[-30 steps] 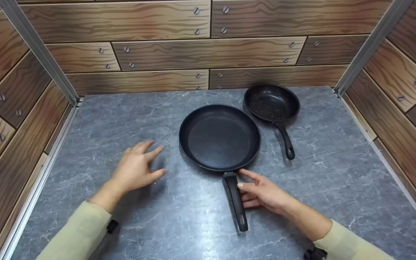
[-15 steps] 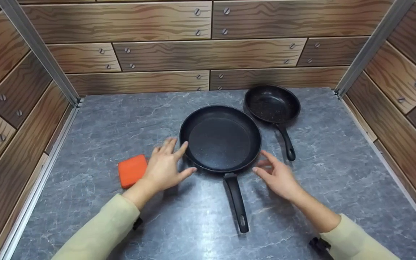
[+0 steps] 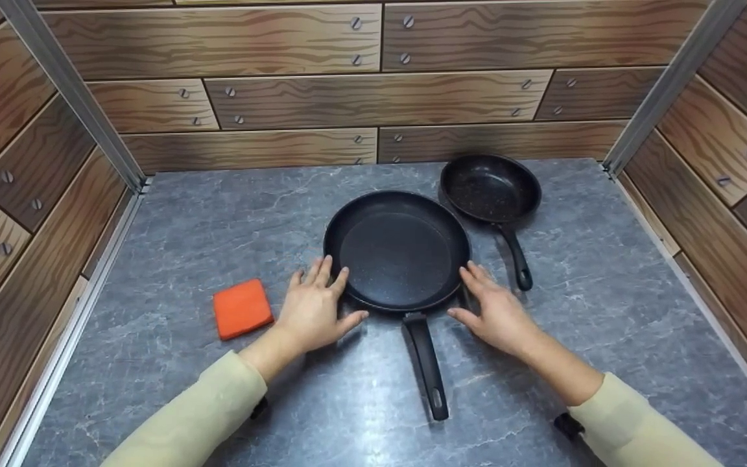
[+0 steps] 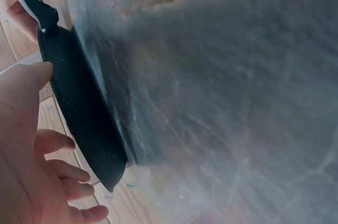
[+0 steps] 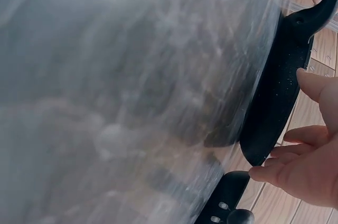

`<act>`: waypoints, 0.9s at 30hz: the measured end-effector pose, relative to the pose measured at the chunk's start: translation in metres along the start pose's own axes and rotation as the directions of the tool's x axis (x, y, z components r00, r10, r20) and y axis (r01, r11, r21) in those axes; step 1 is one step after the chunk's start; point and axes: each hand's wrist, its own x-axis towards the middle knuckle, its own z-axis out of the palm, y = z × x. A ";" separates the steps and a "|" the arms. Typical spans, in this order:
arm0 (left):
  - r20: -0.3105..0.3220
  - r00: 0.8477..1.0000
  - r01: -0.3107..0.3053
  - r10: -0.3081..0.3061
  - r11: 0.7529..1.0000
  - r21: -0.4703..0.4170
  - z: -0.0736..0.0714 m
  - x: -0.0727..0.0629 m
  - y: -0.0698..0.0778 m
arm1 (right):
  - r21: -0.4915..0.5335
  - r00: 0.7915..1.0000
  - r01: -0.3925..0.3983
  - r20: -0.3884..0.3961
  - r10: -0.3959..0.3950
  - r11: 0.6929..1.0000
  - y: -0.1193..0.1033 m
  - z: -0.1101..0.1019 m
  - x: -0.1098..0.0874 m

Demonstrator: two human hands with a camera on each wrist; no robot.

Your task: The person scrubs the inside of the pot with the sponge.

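A large black frying pan (image 3: 399, 253) lies on the grey marbled tabletop, its handle (image 3: 426, 366) toward me. My left hand (image 3: 312, 311) is at the pan's left side, fingers spread, fingertips right at the rim. Across from it, my right hand (image 3: 497, 318) has its fingertips against the right rim, thumb apart near the handle's base. In the left wrist view the pan's speckled outer wall (image 4: 79, 97) stands beside the relaxed fingers (image 4: 68, 171). The right wrist view has the thumb (image 5: 311, 82) overlapping the pan's side. Left of my left hand lies a flat orange square (image 3: 242, 309), like a folded cloth.
Behind and right of the large pan sits a smaller black frying pan (image 3: 490, 188), its handle (image 3: 516, 259) pointing toward me, close to my right hand. Wood-patterned walls (image 3: 296, 100) with metal corner posts (image 3: 72, 94) enclose the tabletop at the back and both sides.
My left hand has moved right to the pan's rim, and the orange square now shows where it was. My right hand has moved from the handle up to the right rim.
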 end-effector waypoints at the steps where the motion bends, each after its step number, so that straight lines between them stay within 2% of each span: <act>1: 0.010 1.000 0.001 -0.001 1.000 0.001 0.001 0.000 0.001 | -0.008 1.000 -0.003 0.008 0.003 1.000 0.000 0.000 0.000; 14: 0.117 0.993 0.017 -0.022 0.999 0.040 -0.004 0.000 0.003 | -0.055 0.999 0.032 0.039 -0.030 0.998 0.001 0.005 0.004; 20: 0.122 0.992 0.037 -0.042 0.998 0.044 -0.004 0.003 -0.003 | -0.075 0.998 0.042 0.060 -0.037 0.996 -0.003 0.008 0.009; 27: 0.110 0.989 0.095 -0.097 0.995 0.027 -0.005 0.007 -0.020 | -0.063 0.993 0.067 0.104 -0.060 0.996 -0.012 0.013 0.022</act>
